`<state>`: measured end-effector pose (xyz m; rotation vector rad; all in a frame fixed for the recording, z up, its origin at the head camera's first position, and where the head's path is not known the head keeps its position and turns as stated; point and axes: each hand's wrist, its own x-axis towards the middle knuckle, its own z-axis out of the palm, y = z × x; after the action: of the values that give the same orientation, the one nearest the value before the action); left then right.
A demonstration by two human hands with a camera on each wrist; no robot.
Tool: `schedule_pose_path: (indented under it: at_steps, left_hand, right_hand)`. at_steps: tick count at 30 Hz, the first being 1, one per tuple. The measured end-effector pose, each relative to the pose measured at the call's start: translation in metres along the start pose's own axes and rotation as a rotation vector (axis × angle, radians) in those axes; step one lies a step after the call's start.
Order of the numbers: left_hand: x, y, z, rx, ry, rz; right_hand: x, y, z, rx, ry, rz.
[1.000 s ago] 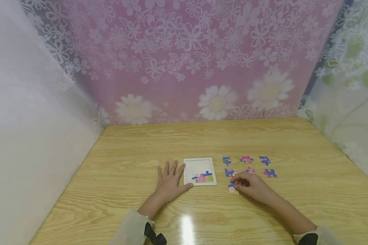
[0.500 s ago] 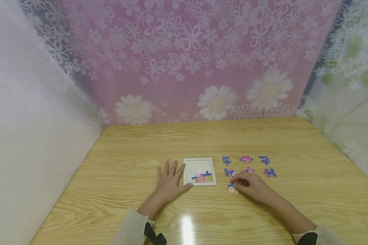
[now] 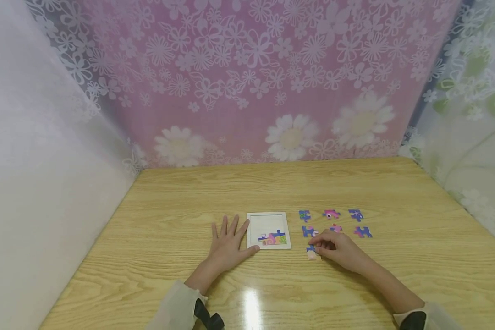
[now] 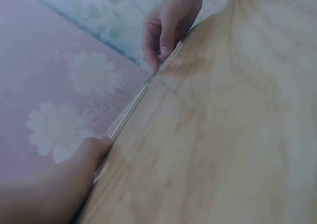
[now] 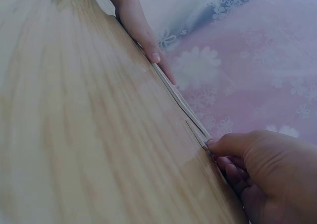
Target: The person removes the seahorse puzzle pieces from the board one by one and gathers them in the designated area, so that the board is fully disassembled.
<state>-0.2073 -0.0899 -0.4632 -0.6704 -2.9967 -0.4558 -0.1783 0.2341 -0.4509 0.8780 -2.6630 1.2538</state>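
My left hand [image 3: 227,246] lies with its fingers spread on the table, thumb and index finger touching the left side of a square white puzzle tray [image 3: 248,234]. In the tray's lower right part sit joined puzzle pieces [image 3: 277,238] in pink, blue and green. To the tray's right, my right hand [image 3: 341,251] pinches the edge of a blue and cream puzzle piece [image 3: 311,253] between thumb and fingers. From the right wrist view, that puzzle piece [image 5: 197,134] appears as a thin edge at the thumb tip. Fingers cover part of it.
Loose puzzle pieces lie in two rows beyond my right hand, among them a green and blue piece [image 3: 304,215], a pink one with an eye [image 3: 331,214] and a blue starfish one [image 3: 356,214]. A floral curtain [image 3: 247,91] hangs behind the wooden table [image 3: 189,192].
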Motion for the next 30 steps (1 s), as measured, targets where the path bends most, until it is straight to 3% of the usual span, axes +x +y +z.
schedule_pose_path:
  at_steps: [30]
  left_hand:
    - [0.0, -0.0013, 0.0012, 0.022, 0.003, 0.009]
  right_hand:
    - [-0.0002, 0.0002, -0.0008, 0.014, 0.009, -0.008]
